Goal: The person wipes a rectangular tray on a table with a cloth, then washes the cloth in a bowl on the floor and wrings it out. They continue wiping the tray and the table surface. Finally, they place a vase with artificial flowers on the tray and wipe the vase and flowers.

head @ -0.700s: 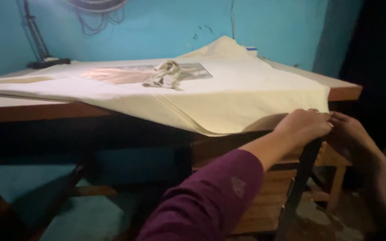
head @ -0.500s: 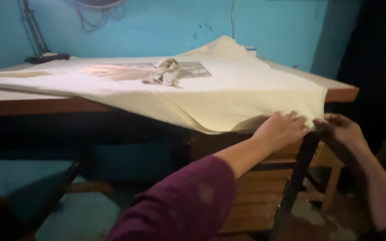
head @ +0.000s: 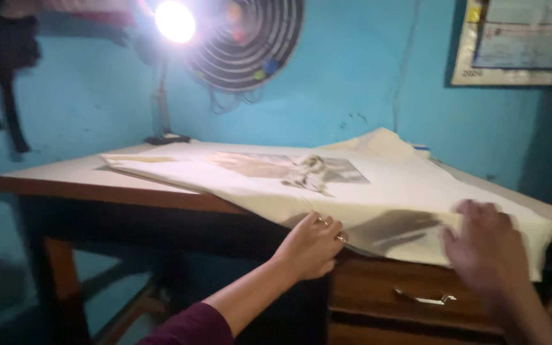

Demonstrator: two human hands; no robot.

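A cream fabric sheet (head: pixel 404 185) lies spread over a wooden table (head: pixel 122 191) and hangs over its front edge. A printed picture (head: pixel 269 165) and a small crumpled scrap of cloth (head: pixel 308 174) rest on top of it. My left hand (head: pixel 311 246) pinches the fabric's front edge near the table's middle. My right hand (head: pixel 487 246), blurred, rests on the overhanging fabric further right with its fingers spread; whether it grips the fabric is unclear.
A drawer with a metal handle (head: pixel 426 299) sits under the tabletop. A bright lamp (head: pixel 175 20) and a round fan (head: pixel 247 41) hang on the blue wall behind. A poster (head: pixel 519 41) hangs upper right, and dark bags (head: pixel 1 76) at left.
The view has swung up and left, bringing the lamp and fan into sight. Both hands moved left along the fabric's front edge, away from the right corner, and are now further apart.
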